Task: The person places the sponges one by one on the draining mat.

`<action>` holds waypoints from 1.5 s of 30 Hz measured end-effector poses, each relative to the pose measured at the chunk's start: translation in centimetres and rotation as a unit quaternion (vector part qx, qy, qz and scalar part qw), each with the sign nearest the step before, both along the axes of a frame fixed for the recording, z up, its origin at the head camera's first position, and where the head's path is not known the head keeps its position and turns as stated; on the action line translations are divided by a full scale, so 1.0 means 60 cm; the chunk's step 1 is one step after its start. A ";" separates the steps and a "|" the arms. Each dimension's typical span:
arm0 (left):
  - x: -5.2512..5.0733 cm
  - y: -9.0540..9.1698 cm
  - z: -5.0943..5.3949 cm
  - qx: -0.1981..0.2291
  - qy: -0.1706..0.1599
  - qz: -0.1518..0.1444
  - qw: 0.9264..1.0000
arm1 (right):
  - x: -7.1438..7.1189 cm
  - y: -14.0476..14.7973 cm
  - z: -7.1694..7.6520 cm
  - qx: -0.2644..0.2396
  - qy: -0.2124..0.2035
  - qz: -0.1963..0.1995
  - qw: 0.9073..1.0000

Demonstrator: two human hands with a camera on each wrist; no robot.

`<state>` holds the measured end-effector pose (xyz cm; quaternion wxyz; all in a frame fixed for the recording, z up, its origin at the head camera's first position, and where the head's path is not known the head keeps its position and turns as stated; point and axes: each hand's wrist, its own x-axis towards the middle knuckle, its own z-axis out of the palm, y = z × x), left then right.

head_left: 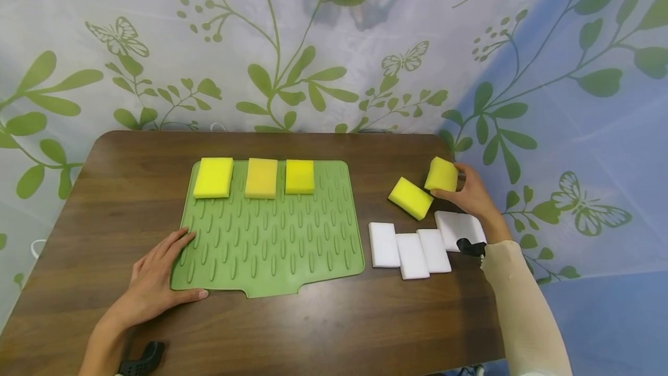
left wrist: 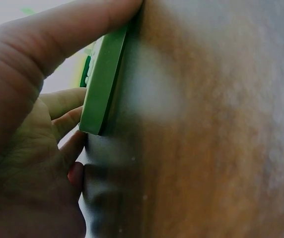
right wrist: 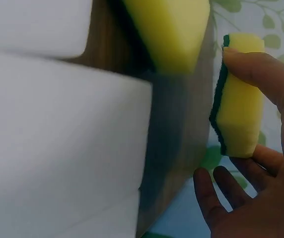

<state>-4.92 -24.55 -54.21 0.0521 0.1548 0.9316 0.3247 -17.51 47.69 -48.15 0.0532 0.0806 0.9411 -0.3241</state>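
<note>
On the green ridged mat (head_left: 271, 237) my left hand (head_left: 153, 280) rests at the lower left corner, thumb along the front edge and fingers spread on the left edge. Its fingers look straight beside the mat's rim (left wrist: 102, 84) in the left wrist view. Three yellow sponges, a left one (head_left: 213, 177), a paler middle one (head_left: 261, 179) and a right one (head_left: 300, 177), lie in a row along the mat's back. My right hand (head_left: 469, 193) pinches a yellow sponge (head_left: 441, 174) with a dark green scouring side, seen in the right wrist view (right wrist: 241, 109), held off the table.
Another yellow sponge (head_left: 410, 198) lies on the table just left of the held one. Several white sponge blocks (head_left: 384, 245) lie in front, right of the mat; one (head_left: 459, 230) sits under the right wrist. A patterned curtain (head_left: 313, 45) hangs behind the wooden table (head_left: 323, 329).
</note>
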 end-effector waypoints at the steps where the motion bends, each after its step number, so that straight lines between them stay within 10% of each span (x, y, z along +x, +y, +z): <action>1: 0.000 0.000 0.000 0.001 0.001 0.000 1.000 | -0.001 -0.003 0.003 0.003 -0.001 0.002 1.000; 45: 0.000 -0.001 0.002 -0.002 -0.004 -0.002 1.000 | -0.062 -0.178 0.015 -0.019 0.002 0.116 0.993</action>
